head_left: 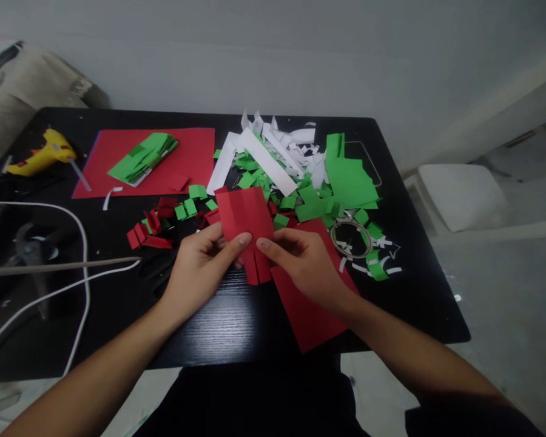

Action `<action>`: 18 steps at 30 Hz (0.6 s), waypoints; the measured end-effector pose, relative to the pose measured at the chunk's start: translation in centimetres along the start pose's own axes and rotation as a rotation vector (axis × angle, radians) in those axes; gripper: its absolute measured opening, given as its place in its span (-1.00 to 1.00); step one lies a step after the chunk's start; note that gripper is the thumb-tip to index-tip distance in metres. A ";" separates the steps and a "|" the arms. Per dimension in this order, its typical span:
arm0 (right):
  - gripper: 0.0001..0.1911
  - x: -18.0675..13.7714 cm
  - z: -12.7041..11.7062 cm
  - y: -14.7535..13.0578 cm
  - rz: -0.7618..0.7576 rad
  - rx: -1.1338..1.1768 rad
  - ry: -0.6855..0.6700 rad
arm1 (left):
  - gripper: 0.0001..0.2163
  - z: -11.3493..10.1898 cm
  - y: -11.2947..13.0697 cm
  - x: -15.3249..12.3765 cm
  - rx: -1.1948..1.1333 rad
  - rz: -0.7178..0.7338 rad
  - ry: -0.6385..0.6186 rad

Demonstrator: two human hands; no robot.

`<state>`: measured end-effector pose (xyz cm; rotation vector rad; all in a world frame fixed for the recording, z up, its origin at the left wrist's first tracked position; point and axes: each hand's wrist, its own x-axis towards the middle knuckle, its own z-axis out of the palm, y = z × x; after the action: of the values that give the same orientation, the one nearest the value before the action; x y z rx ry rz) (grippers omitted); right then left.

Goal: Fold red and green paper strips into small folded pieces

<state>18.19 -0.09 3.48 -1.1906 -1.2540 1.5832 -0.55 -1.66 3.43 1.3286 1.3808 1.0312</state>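
Note:
A creased piece of red paper (244, 212) is held up above the near part of the black table. Its lower part is narrower, with edges folded in toward a middle line. My left hand (202, 264) pinches its left side, thumb on the front and fingers behind. On the right side my right hand (303, 261) grips it the same way, the two thumb tips close together. Under my right hand lies a larger red sheet (312, 315) on the table. Several small folded red pieces (150, 230) lie left of my hands.
Green and white paper scraps (273, 161) heap behind my hands, beside green sheets (350, 182). A tape ring (351, 238) lies right. Green folded paper (143, 158) rests on a red sheet (198, 158). A yellow glue gun (45, 155), pliers (30, 249) and white cable (85, 261) occupy the left.

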 end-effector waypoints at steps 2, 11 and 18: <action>-0.63 0.1 0.0 0.0 0.010 -0.009 0.012 | -0.75 0.1 0.0 0.0 0.015 0.011 0.017; -0.62 0.2 -0.3 0.3 -0.029 -0.093 0.019 | -0.74 0.1 -0.4 0.0 0.101 0.016 0.049; -0.65 0.3 -0.4 0.5 -0.041 -0.080 0.001 | -0.76 0.2 -0.2 0.0 0.091 0.022 0.039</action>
<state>18.46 0.23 2.93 -1.2073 -1.3441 1.5146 -0.44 -1.69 3.17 1.3993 1.4598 1.0250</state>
